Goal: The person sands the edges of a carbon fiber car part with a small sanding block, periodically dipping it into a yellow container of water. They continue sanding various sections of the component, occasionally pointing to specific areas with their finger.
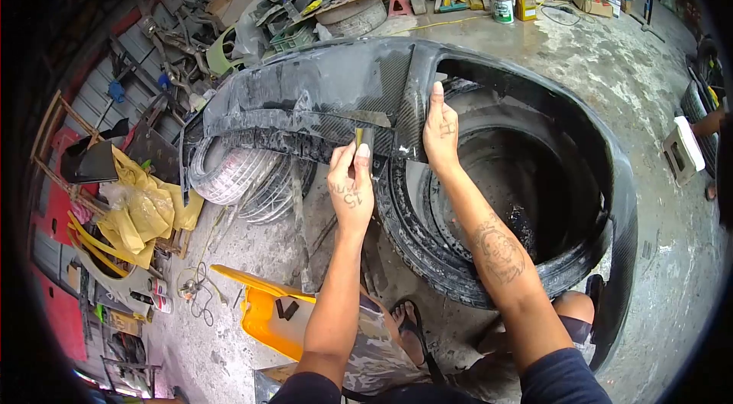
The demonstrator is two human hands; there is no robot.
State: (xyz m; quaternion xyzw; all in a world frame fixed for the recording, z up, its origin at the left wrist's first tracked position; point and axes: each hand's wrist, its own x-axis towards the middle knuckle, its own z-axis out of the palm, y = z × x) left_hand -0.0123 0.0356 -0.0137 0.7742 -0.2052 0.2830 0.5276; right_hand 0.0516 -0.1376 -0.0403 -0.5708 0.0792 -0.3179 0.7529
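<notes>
A black car bumper [416, 91] with a carbon-fibre weave lies across the middle of the view, whitish dust on its surface. My left hand [351, 189] pinches a thin yellow-and-grey strip [360, 138] between thumb and fingers, right at the bumper's lower edge. Over on the right, my right hand [441, 133] grips the upright between the panel and the large opening. Its thumb lies along the front while the other fingers are mostly hidden behind. Beneath the bumper are a dark tyre [435, 263] and whitish, dusty tyres [229, 175].
A yellow plastic piece [263, 316] with small dark blocks stands near my legs. Crumpled brown paper [145, 209] lies at left. Car parts and scrap are piled behind. Paint cans [502, 8] stand at the back. At right, a person's hand touches a white stool-like object [683, 153].
</notes>
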